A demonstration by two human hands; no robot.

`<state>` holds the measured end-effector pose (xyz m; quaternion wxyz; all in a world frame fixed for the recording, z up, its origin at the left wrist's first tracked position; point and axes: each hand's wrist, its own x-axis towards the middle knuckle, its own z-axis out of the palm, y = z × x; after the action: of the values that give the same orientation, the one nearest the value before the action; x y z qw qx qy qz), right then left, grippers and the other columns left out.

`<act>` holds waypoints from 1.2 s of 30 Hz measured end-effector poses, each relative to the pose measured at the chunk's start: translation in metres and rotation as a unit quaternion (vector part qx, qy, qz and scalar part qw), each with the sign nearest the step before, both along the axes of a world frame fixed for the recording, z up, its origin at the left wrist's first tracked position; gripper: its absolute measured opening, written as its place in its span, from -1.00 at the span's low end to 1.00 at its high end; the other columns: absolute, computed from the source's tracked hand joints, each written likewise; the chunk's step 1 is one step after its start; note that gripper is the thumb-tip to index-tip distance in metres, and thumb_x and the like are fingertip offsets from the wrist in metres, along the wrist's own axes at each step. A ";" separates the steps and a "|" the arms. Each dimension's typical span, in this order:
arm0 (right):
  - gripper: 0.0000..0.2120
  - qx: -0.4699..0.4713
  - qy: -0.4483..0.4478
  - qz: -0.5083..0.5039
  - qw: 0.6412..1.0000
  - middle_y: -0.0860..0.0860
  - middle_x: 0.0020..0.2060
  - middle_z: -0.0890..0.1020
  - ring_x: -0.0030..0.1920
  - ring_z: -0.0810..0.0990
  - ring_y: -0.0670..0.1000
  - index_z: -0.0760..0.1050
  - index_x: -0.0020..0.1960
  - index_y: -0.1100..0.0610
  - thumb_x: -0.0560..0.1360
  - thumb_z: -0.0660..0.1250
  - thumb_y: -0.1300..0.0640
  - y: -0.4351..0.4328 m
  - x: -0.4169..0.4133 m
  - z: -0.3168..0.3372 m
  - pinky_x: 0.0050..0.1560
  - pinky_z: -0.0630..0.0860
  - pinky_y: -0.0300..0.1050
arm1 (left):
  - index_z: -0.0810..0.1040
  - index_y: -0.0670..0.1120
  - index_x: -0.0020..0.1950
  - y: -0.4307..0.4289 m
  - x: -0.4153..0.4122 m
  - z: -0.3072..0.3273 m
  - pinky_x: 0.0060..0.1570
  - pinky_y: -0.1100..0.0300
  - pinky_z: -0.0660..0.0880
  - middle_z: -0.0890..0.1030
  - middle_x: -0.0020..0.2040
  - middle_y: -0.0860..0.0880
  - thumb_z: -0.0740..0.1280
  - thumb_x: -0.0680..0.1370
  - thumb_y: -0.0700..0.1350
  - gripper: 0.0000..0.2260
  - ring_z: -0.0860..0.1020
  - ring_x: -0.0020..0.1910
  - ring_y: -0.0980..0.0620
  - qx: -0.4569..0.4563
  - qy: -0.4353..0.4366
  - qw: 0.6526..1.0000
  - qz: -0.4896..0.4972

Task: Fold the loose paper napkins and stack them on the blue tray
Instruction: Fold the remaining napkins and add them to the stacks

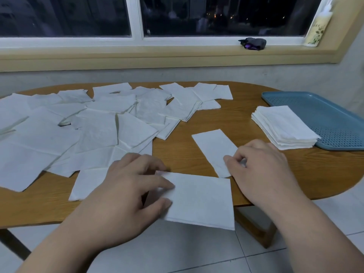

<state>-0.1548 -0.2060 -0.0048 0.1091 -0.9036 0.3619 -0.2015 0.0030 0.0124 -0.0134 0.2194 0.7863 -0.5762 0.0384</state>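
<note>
Farthest left of the blue tray [325, 115], a heap of loose napkins [88, 123] covers that whole end of the wooden bench [246, 119]. The white sheets overlap each other at all angles, some spread flat and some part folded.

Nearer the tray, at the bench's front edge, the left hand [130, 186] lies flat with its fingers spread and fairly straight. It presses down on a wide napkin [202, 201] without gripping it. This napkin's corner on the tray's side juts past the bench edge, over the tiled floor.

Closer still to the tray lies a narrow folded napkin [213, 148], a long strip set at a slant on bare wood. Its far end points toward the tray's left rim. The right hand [262, 164] is at the strip's near end with its fingers curled in, and thumb and fingertips pinch the paper's edge there.

Just right of that hand, a neat stack of folded napkins [283, 127] sits on the tray's near left corner, with its left side overhanging the rim. The tray itself is perforated and rests at the bench's right end.

Behind the tray, on the windowsill, are a small dark bundle [253, 43], too dim to identify, perhaps cloth, and a pale flowered bottle [318, 28] in the corner.
</note>
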 end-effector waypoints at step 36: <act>-0.60 0.350 -0.358 0.262 0.825 -0.01 -0.15 0.71 -0.04 0.65 -0.12 0.48 -0.35 0.04 0.43 0.37 0.51 0.036 -0.009 0.033 -0.07 0.47 -0.37 | 0.21 0.60 0.32 -0.010 -0.027 0.017 0.09 0.42 0.37 0.43 0.24 0.52 0.19 0.35 0.41 -0.48 0.44 0.23 0.42 -0.136 0.281 0.948 0.069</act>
<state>-0.1634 -0.1703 0.0277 0.5886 -0.7300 0.0932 -0.3346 -0.0244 0.0019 0.0038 0.4737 0.7660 -0.4249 -0.0909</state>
